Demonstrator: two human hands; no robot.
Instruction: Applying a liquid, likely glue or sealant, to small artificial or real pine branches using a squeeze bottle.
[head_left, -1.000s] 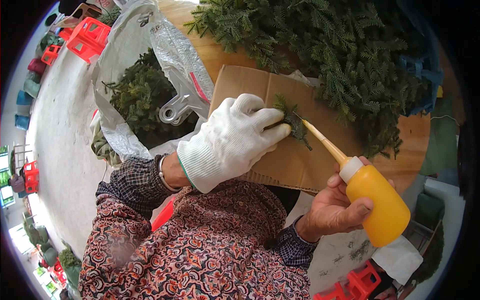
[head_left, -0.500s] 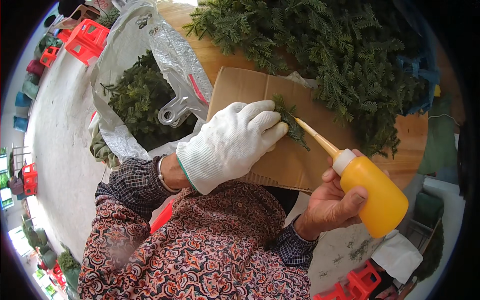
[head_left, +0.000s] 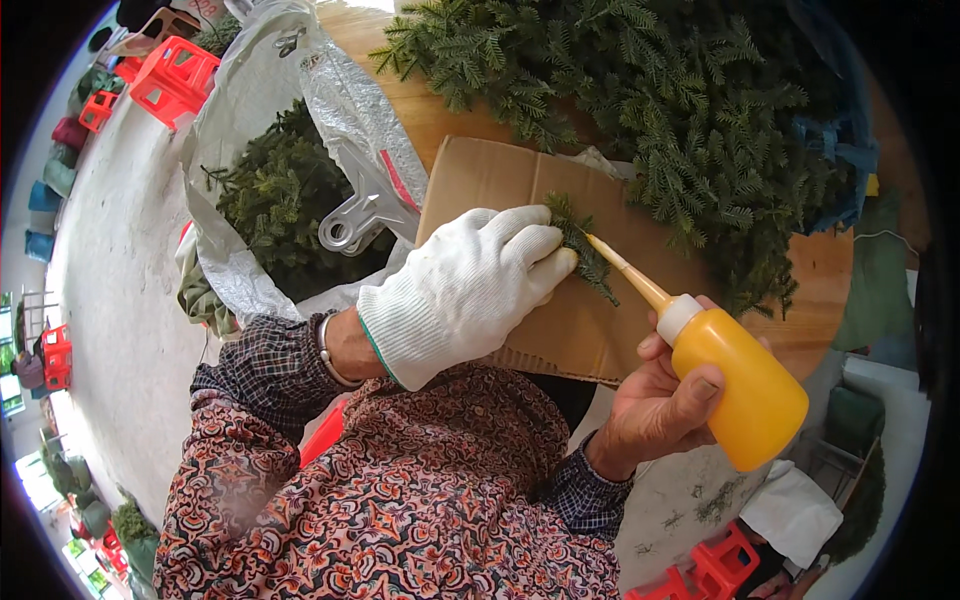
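My left hand, in a white knit glove, is closed with its fingertips on a small green fir sprig. The sprig lies over a brown cardboard sheet. My bare right hand wraps round a yellow squeeze bottle with a white collar. The bottle tilts so that its long tapered nozzle points up and left, its tip at the sprig beside my gloved fingertips. Whether glue or liquid comes out is too small to tell.
A big heap of fir branches covers the far side of the wooden table. At the left, a large metal clip grips a white woven sack holding more greenery. Red stools stand on the floor.
My right hand and the bottle have shifted slightly left, the nozzle tip staying by the sprig. My left hand has barely moved and still has the sprig.
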